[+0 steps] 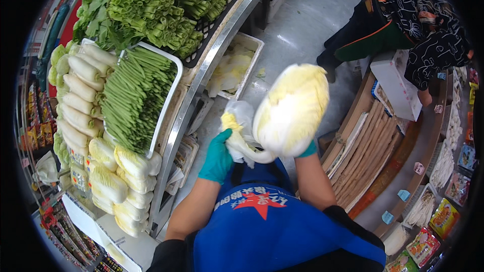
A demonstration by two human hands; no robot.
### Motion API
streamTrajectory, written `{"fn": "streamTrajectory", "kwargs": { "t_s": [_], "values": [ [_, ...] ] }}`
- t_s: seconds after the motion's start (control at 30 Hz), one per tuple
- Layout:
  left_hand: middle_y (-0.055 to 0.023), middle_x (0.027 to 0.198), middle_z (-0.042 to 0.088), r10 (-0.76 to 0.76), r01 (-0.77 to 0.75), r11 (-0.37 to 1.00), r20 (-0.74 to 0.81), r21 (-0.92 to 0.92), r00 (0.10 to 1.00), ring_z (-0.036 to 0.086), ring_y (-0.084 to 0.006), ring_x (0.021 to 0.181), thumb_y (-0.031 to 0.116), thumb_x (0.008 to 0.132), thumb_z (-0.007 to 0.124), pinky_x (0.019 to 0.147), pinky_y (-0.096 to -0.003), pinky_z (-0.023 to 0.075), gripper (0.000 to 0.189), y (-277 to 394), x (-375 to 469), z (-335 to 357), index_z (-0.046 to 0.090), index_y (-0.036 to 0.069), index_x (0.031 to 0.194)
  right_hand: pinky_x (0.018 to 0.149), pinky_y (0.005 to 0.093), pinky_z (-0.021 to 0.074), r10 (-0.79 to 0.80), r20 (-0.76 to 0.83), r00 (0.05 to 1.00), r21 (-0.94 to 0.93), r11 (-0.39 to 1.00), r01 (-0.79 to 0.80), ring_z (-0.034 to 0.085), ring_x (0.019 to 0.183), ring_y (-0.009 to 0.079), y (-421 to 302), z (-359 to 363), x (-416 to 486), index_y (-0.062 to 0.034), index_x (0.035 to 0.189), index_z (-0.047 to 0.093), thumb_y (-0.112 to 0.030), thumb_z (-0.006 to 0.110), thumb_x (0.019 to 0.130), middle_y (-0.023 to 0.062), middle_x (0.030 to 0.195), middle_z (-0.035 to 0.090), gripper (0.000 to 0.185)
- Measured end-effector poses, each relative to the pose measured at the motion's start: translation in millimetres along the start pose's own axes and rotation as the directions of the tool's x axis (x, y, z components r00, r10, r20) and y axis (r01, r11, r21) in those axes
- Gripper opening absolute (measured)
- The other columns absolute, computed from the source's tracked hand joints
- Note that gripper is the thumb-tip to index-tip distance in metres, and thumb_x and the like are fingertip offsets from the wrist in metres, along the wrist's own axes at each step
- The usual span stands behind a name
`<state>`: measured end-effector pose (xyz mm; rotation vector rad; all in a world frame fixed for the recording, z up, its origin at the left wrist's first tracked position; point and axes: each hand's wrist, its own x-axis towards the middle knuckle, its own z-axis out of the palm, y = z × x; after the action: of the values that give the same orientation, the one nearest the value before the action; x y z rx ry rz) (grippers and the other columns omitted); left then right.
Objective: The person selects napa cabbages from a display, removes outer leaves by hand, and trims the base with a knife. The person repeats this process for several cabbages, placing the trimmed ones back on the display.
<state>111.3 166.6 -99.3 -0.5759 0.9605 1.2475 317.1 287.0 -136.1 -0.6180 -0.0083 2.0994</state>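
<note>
A large napa cabbage (291, 109), white at the base and pale yellow at the leaf tips, is held up in front of my blue apron. My right hand (309, 149), in a teal glove, supports it from beneath and is mostly hidden behind it. Gripped in my gloved left hand (217, 158) are a loose cabbage leaf (242, 138) and a crumpled sheet of clear plastic wrap (244, 111). The leaf's white stem end reaches the cabbage's base; whether it is still attached I cannot tell.
Left, a metal-edged stand holds stacked napa cabbages (109, 187), white radishes (79, 102), long green beans (136, 94) and leafy stalks (147, 15). A floor-level white bin (238, 66) contains discarded leaves. Right, another person (408, 22) bends over a shelf with long brown roots (368, 155) and a foam box (395, 83).
</note>
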Motion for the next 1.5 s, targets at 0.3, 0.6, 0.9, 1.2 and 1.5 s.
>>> {"fn": "streamTrajectory", "kwargs": {
  "t_s": [0.3,0.6,0.9,1.2,1.5],
  "values": [
    [-0.0211,0.127,0.059,-0.071,0.079,0.991,-0.073,0.111,0.995,0.059,-0.0374,0.115,0.012,0.097,0.054,0.102,-0.0511,0.0484,0.040,22.5,188.8,-27.9,0.049,-0.001,0.134,0.112,0.0513,0.0392,0.014,-0.408,0.913,-0.206,0.973,-0.107,0.049,0.133,0.0343,-24.9,-13.7,-98.5,-0.0133,0.151,0.037,-0.069,0.050,0.090,0.0134,0.149,0.047,0.083],
    [-0.0289,0.160,0.017,0.463,0.083,0.279,-0.210,0.957,0.861,0.025,-0.0401,0.147,0.049,0.081,0.076,0.117,-0.0455,0.0280,0.107,103.1,302.5,-42.8,0.014,0.008,0.159,0.113,0.0504,0.0384,0.003,-0.544,0.839,-0.207,0.969,-0.137,0.049,0.133,0.0336,-9.7,2.6,-124.1,-0.0118,0.150,0.039,-0.067,0.052,0.091,0.0133,0.149,0.048,0.082],
    [-0.0184,0.150,0.044,-0.018,-0.202,0.528,0.248,0.825,0.968,0.038,-0.0278,0.141,0.049,0.095,0.060,0.115,-0.0392,0.0296,0.075,87.0,134.9,36.8,0.036,0.009,0.153,0.113,0.0495,0.0377,0.109,-0.290,0.951,-0.276,0.942,-0.192,0.049,0.133,0.0329,-4.7,29.6,-59.2,-0.0104,0.149,0.040,-0.065,0.053,0.091,0.0133,0.148,0.048,0.080],
    [-0.0147,0.130,0.061,-0.178,-0.024,0.916,0.461,0.400,0.869,0.060,-0.0247,0.119,0.037,0.100,0.057,0.103,-0.0372,0.0469,0.054,20.1,-5.6,123.7,0.050,0.002,0.141,0.108,0.0447,0.0437,0.256,-0.163,0.953,-0.051,0.962,-0.267,0.059,0.120,0.0295,-8.8,23.3,-83.0,-0.0033,0.130,0.057,-0.050,0.058,0.096,0.0142,0.131,0.061,0.058],
    [-0.0139,0.127,0.062,0.302,-0.591,0.552,0.519,0.589,0.800,0.062,-0.0197,0.112,0.023,0.094,0.068,0.096,-0.0314,0.0506,0.052,-13.5,-38.5,128.7,0.052,-0.002,0.137,0.088,0.0344,0.0538,0.041,-0.030,0.999,-0.538,0.842,-0.051,0.066,0.092,0.0189,-13.8,1.9,-103.1,-0.0031,0.112,0.059,-0.017,0.081,0.078,0.0071,0.105,0.067,0.043]
  ]
}}
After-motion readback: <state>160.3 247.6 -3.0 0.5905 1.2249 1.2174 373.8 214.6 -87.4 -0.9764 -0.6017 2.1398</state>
